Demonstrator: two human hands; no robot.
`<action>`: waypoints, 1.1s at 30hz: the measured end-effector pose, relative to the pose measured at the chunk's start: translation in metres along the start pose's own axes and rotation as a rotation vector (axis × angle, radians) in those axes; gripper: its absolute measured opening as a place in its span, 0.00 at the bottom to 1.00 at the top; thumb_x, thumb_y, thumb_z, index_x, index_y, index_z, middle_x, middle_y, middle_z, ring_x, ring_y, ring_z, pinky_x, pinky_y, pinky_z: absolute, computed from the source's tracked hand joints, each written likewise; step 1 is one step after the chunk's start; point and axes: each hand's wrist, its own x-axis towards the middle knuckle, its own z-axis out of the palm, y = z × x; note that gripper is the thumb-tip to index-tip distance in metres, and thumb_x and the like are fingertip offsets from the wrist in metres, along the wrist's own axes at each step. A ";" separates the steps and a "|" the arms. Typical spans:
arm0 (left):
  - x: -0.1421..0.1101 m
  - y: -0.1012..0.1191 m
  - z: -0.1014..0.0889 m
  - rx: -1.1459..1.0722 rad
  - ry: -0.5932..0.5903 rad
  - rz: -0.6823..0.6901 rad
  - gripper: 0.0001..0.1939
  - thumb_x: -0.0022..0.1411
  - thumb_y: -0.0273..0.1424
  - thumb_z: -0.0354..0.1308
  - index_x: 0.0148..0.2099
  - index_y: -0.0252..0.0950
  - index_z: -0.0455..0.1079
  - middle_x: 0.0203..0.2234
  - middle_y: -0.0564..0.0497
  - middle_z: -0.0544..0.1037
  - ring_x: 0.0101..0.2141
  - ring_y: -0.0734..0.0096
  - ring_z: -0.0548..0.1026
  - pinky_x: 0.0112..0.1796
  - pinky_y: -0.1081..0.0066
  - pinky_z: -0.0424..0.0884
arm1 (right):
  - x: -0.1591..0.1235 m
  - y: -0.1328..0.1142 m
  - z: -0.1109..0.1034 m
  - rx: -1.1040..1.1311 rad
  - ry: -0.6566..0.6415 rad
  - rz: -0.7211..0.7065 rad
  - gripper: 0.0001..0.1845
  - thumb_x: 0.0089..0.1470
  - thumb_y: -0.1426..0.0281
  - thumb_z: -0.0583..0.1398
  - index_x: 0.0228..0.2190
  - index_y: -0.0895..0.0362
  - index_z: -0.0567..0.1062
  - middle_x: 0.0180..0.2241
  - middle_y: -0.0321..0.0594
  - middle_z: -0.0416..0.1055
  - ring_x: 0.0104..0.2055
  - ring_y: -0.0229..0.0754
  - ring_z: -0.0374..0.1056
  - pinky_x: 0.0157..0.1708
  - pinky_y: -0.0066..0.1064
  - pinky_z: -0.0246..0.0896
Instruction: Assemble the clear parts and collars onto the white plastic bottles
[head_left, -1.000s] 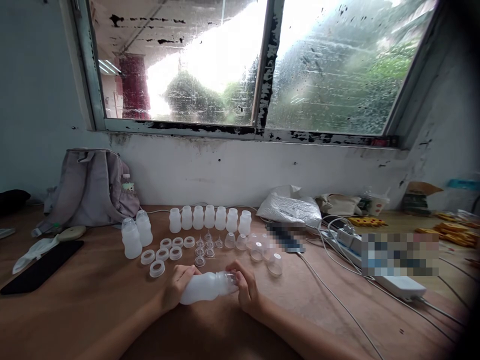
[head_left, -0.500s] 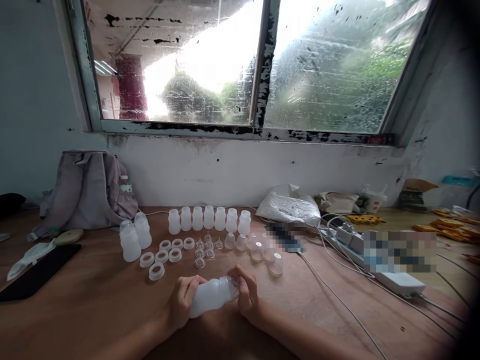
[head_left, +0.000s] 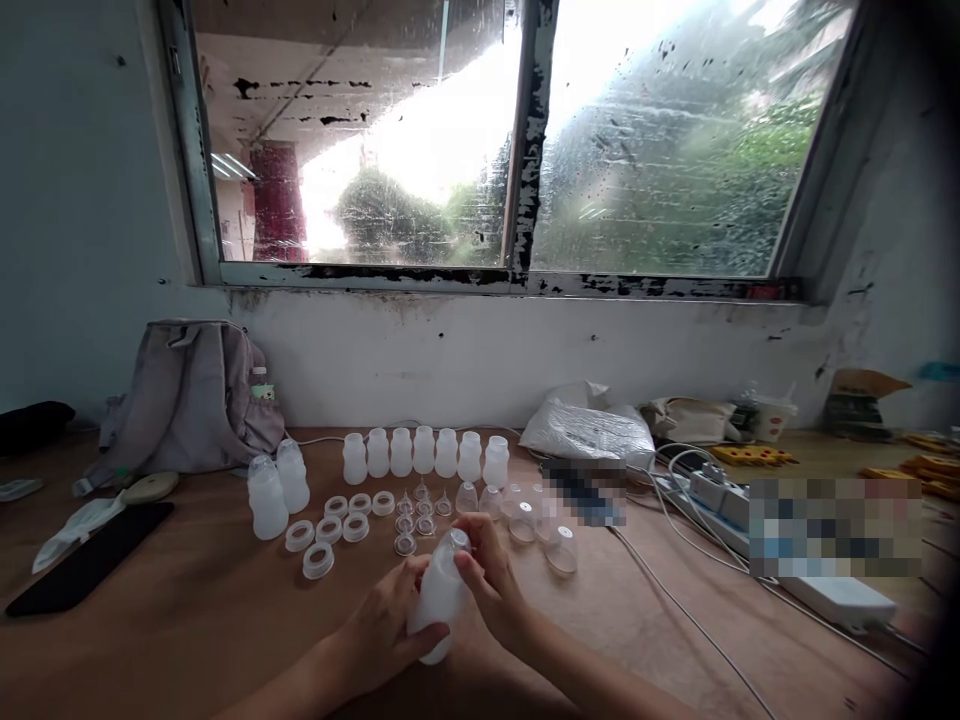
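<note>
A frosted white baby bottle [head_left: 439,598] with a clear cap on top is tilted nearly upright close to me. My left hand [head_left: 397,620] is wrapped round its body. At its upper end, my right hand [head_left: 491,575] grips the cap with fingers and thumb. Beyond my hands lie several white collar rings [head_left: 318,561], several clear teats [head_left: 405,544] and several clear dome caps [head_left: 561,550]. Two capped bottles [head_left: 267,498] stand at the left. Several open bottles [head_left: 424,450] line up in a row toward the wall.
A grey backpack [head_left: 195,390] leans by the wall at left, near a black mat [head_left: 90,560]. To the right are a plastic-wrapped package [head_left: 589,432], a white power strip [head_left: 832,590] and loose cables [head_left: 675,580]. The window is above.
The bottle in my hands has swung from lying sideways to nearly upright, its capped end now pointing up and away. My right hand has moved up with the cap. The view has shifted slightly.
</note>
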 end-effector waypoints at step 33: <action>0.041 0.008 -0.053 0.115 0.208 -0.064 0.17 0.52 0.38 0.55 0.44 0.37 0.66 0.35 0.51 0.74 0.33 0.70 0.70 0.36 0.72 0.66 | 0.001 0.030 0.006 -0.275 -0.333 -0.025 0.26 0.40 0.60 0.62 0.42 0.55 0.65 0.35 0.40 0.67 0.37 0.44 0.62 0.37 0.34 0.58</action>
